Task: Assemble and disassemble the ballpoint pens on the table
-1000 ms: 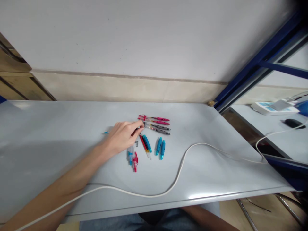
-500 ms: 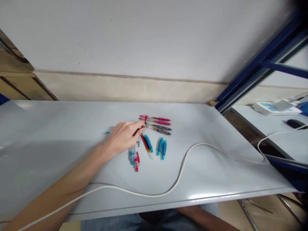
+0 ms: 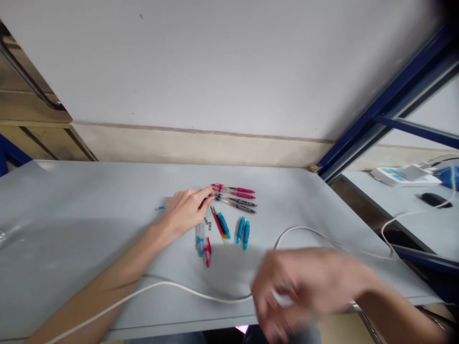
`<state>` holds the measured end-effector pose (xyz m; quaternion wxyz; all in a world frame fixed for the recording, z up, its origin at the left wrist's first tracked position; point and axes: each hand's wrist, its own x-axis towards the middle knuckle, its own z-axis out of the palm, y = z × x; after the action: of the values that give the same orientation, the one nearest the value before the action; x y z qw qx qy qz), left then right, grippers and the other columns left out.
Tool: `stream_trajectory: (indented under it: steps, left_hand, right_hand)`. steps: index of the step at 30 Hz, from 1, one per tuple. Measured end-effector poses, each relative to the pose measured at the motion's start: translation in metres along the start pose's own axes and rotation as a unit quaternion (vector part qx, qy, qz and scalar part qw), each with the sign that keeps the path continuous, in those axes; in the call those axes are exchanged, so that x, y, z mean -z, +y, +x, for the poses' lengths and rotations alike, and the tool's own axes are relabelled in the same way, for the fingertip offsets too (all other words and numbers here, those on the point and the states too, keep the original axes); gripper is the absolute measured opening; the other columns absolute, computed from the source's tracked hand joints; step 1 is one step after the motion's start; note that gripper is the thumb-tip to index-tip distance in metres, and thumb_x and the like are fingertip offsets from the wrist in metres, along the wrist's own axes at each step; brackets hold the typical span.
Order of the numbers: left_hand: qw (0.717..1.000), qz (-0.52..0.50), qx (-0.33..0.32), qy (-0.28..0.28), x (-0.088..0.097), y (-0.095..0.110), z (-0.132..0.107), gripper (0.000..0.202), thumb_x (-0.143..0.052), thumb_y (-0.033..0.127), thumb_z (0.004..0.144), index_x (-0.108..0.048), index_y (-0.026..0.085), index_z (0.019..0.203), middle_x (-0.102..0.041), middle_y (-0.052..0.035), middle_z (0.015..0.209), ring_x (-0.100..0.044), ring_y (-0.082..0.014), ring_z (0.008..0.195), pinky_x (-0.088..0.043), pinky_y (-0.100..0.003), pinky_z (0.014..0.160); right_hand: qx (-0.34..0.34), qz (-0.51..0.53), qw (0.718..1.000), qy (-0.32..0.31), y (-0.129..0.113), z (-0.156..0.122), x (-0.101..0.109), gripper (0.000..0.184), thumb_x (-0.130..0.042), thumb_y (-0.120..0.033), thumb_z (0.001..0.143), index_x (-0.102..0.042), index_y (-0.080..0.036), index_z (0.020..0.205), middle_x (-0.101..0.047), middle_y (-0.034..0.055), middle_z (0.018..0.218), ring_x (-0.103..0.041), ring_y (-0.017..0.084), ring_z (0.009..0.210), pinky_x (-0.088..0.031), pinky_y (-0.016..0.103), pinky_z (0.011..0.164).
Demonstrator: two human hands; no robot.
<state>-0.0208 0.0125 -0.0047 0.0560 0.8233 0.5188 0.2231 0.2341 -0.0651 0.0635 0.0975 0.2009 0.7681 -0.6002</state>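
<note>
My left hand [image 3: 186, 210] rests on the grey table [image 3: 89, 239], fingers curled, fingertips touching the left ends of the pink and grey pens [image 3: 234, 195] lying in a row. Just below lie loose pen parts: two blue barrels [image 3: 243, 230], a red-and-blue piece [image 3: 220, 223] and a clear, blue and red cluster [image 3: 202, 241]. My right hand [image 3: 308, 286] hovers blurred over the table's near edge, above a white cable [image 3: 201, 294]; its fingers are smeared.
A small blue bit [image 3: 162, 208] lies left of my left hand. The white cable snakes across the table's front to the right. A blue metal frame [image 3: 387, 105] borders the right side; beyond it another desk holds a mouse [image 3: 432, 199] and a power strip [image 3: 401, 176].
My right hand has come up into view over the table's near edge, moving fast. The left hand stays at the pens; the view tilted slightly.
</note>
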Motion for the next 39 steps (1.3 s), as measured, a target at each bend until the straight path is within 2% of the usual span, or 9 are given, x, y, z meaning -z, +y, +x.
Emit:
stream_trajectory:
  steps: [3,6,12,16,20,23,27,34,39]
  left_hand:
    - [1.000,-0.004,0.011,0.006,0.002,-0.002,0.001,0.022,-0.045,0.032,0.102,-0.066,0.027,0.104,-0.075,-0.0005,0.087,-0.069,-0.0192,0.077,-0.038,-0.027,0.065]
    - [1.000,0.000,0.022,0.007,0.002,-0.003,0.001,0.021,-0.045,0.031,0.102,-0.065,0.027,0.101,-0.075,-0.0001,0.085,-0.068,-0.0189,0.075,-0.037,-0.027,0.063]
    - [1.000,0.000,0.017,0.011,-0.002,-0.006,0.001,0.019,-0.045,0.031,0.102,-0.063,0.026,0.100,-0.072,0.0002,0.079,-0.066,-0.0184,0.068,-0.034,-0.027,0.059]
    - [0.999,-0.031,0.018,0.013,-0.003,-0.007,0.002,0.020,-0.045,0.031,0.102,-0.063,0.025,0.098,-0.072,-0.0001,0.080,-0.064,-0.0164,0.067,-0.036,-0.026,0.060]
    - [0.997,-0.070,0.025,0.016,-0.004,-0.008,0.003,0.019,-0.044,0.030,0.103,-0.062,0.024,0.099,-0.071,0.0008,0.083,-0.061,-0.0142,0.066,-0.038,-0.025,0.061]
    - [0.995,-0.102,0.012,0.017,-0.006,-0.008,0.003,0.018,-0.045,0.027,0.103,-0.062,0.023,0.097,-0.070,-0.0001,0.087,-0.061,-0.0143,0.072,-0.041,-0.026,0.066]
    - [0.994,-0.111,0.010,0.010,-0.007,-0.007,0.002,0.018,-0.044,0.026,0.103,-0.060,0.023,0.095,-0.067,0.0002,0.084,-0.059,-0.0142,0.071,-0.041,-0.026,0.068]
    - [0.997,-0.078,0.023,-0.004,-0.006,-0.007,0.002,0.018,-0.045,0.029,0.103,-0.061,0.024,0.096,-0.069,0.0003,0.087,-0.062,-0.0154,0.074,-0.041,-0.027,0.068]
    - [0.997,-0.065,0.032,-0.012,-0.008,-0.008,0.001,0.018,-0.046,0.031,0.102,-0.062,0.025,0.097,-0.071,0.0011,0.090,-0.064,-0.0159,0.077,-0.041,-0.026,0.071]
  right_hand:
    - [0.020,-0.117,0.949,0.292,-0.001,0.037,0.036,0.010,-0.062,-0.023,0.094,-0.072,-0.020,0.093,-0.069,0.0018,0.086,-0.060,0.013,0.074,-0.046,0.024,0.069]
    - [-0.027,-0.257,0.881,0.397,0.013,0.072,0.050,0.012,-0.078,-0.018,0.082,-0.072,-0.019,0.092,-0.066,0.0025,0.089,-0.058,0.016,0.078,-0.043,0.028,0.071]
    - [-0.040,-0.348,0.847,0.400,0.035,0.094,0.040,0.030,-0.085,-0.035,0.079,-0.068,-0.018,0.096,-0.063,0.0076,0.100,-0.059,0.026,0.095,-0.046,0.034,0.076]
    - [-0.015,-0.346,0.837,0.424,0.035,0.084,0.044,0.017,-0.076,-0.026,0.088,-0.067,-0.019,0.101,-0.063,0.0084,0.104,-0.058,0.025,0.098,-0.047,0.035,0.080]
    - [-0.044,-0.293,0.867,0.400,0.033,0.063,0.054,0.020,-0.070,-0.018,0.090,-0.066,-0.021,0.110,-0.063,0.0067,0.104,-0.060,0.022,0.092,-0.048,0.033,0.077]
    - [-0.052,-0.240,0.901,0.357,0.035,0.047,0.057,0.029,-0.074,-0.024,0.089,-0.065,-0.024,0.117,-0.062,0.0061,0.110,-0.060,0.022,0.096,-0.049,0.034,0.083]
    - [-0.019,-0.205,0.914,0.350,0.041,0.032,0.058,0.036,-0.076,-0.035,0.088,-0.063,-0.027,0.121,-0.058,0.0061,0.121,-0.056,0.023,0.110,-0.049,0.037,0.095]
    - [0.002,-0.222,0.939,0.264,0.039,0.015,0.062,0.018,-0.077,-0.015,0.083,-0.073,-0.024,0.098,-0.057,0.0045,0.113,-0.057,0.022,0.106,-0.050,0.034,0.090]
    - [0.045,-0.239,0.942,0.232,0.044,0.017,0.064,0.011,-0.070,-0.016,0.091,-0.077,-0.025,0.090,-0.057,0.0045,0.103,-0.056,0.020,0.104,-0.050,0.033,0.090]
